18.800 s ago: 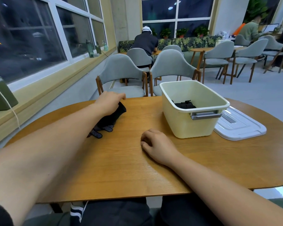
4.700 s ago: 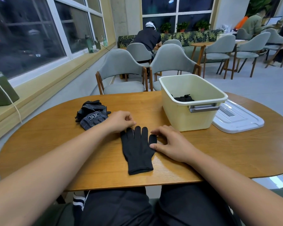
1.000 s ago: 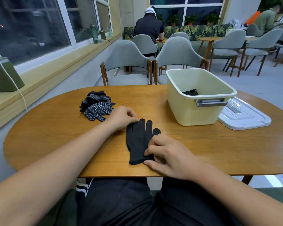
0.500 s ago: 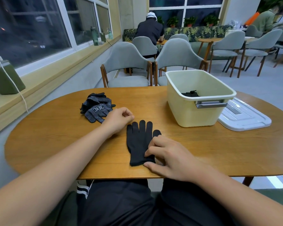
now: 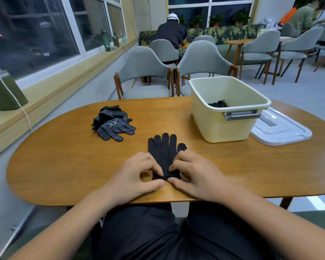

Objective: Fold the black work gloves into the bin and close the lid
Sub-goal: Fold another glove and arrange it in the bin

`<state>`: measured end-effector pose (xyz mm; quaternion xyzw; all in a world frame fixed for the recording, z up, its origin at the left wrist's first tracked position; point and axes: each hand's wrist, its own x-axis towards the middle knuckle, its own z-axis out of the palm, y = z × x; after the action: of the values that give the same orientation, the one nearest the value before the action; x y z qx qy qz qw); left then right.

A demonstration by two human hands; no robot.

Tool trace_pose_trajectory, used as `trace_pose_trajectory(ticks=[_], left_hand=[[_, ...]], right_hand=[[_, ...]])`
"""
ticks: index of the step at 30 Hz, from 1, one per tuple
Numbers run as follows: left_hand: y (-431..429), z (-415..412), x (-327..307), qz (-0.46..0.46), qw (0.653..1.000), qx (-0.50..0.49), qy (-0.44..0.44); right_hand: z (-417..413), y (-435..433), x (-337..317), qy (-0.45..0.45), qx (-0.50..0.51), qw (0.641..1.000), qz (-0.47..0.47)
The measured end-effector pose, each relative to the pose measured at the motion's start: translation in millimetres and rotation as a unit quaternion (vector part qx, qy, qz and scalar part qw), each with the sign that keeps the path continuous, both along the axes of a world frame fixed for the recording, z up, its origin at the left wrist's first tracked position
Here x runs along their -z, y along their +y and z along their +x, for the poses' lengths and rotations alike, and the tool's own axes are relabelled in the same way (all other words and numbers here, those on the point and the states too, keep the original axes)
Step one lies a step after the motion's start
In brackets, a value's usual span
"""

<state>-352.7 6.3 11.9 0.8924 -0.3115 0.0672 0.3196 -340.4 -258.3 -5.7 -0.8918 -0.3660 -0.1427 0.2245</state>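
In my feed, the plain black glove shows no pattern. The table is orange-brown with a wood grain. The glove pile is black with white dots and a white emblem. The bin is pale cream-yellow, its handle grey, and the fabric in it black. I read the lid as white. The chairs are grey-green on brown frames, and the bench has a green leaf print.

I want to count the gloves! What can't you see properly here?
Head view only:
- The dark gloves in the bin: its near wall hides most of them.
- The glove pile: gloves overlap, number unclear.
- Cuff of the flat glove: the left hand and right hand pinch and cover it.
- The lid: the bin hides one corner.
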Motion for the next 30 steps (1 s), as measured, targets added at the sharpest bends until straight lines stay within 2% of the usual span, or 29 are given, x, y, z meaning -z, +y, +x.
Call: trace_pose_trajectory(ticks=[3,9,11,14,16,18,21,30], left_hand=[[2.6,-4.9,5.5,0.018,1.000,0.006,-0.017],[-4.3,-6.3,11.7,0.046,0.992,-0.026,-0.118],[-5.8,-6.9,9.9,0.018,0.995,-0.039,-0.096],[-2.7,-6.0,6.5,-0.083,0.994,-0.067,0.007],[0.0,-6.2,5.0,-0.122,0.989,-0.069,0.042],[-0.3,-7.0,4.7,-0.107,0.992,-0.051,0.032],[-2.1,-6.0,7.7,-0.074,0.996,-0.043,0.021],[-0.5,-0.1,13.2,-0.103,0.989,-0.092,0.050]], right_hand=[[1.4,-0.4,1.2,0.007,-0.003,1.000,0.004],[1.3,0.2,-0.2,0.007,-0.009,1.000,0.005],[1.0,0.5,-0.8,0.003,-0.012,1.000,0.006],[-0.8,1.6,-0.7,-0.011,-0.017,1.000,-0.004],[-2.4,3.0,0.2,-0.035,-0.018,0.999,-0.011],[-3.0,3.5,1.2,-0.050,-0.021,0.999,-0.001],[-2.2,2.0,-0.4,-0.018,-0.014,0.999,0.036],[2.9,-0.8,0.1,0.041,-0.004,0.996,0.082]])
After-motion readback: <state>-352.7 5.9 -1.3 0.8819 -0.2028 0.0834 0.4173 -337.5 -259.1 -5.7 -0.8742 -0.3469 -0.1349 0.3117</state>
